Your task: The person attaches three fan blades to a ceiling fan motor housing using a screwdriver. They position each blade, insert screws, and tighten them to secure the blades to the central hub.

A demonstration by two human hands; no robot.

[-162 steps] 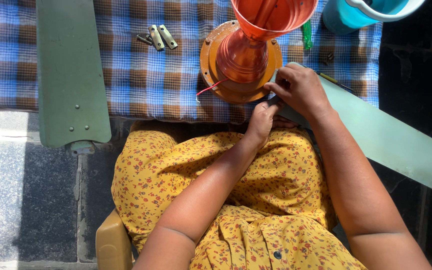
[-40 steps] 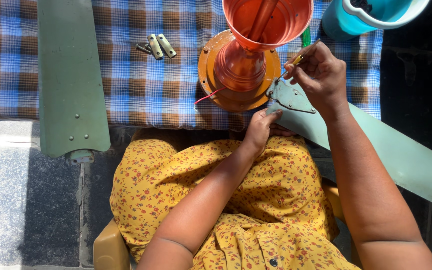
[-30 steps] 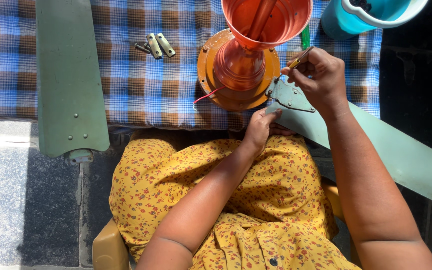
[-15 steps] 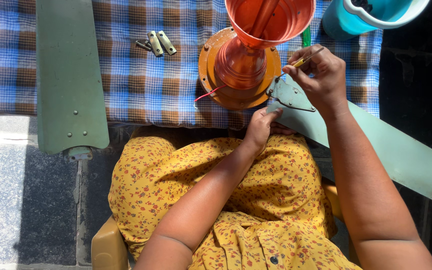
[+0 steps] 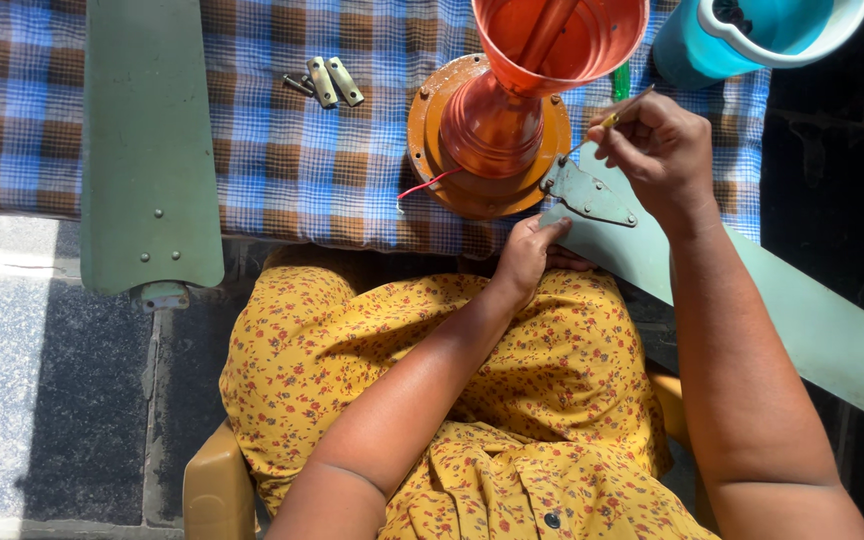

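An orange ceiling-fan motor stands on a blue checked cloth, with a red wire hanging off its base. A pale green fan blade runs from the motor toward the lower right, its metal bracket lying against the motor's rim. My right hand grips a thin screwdriver whose tip rests at the bracket's end by the motor. My left hand holds the blade's near end from below, just under the bracket.
A second green blade lies on the cloth at the left, overhanging its front edge. Small metal brackets and screws lie behind the motor's left. A teal bucket stands at the top right. I sit in a yellow chair.
My right hand has lifted from the blade's bracket up toward the motor, now with the screwdriver at the bracket's end. My left hand stays under the blade's end.
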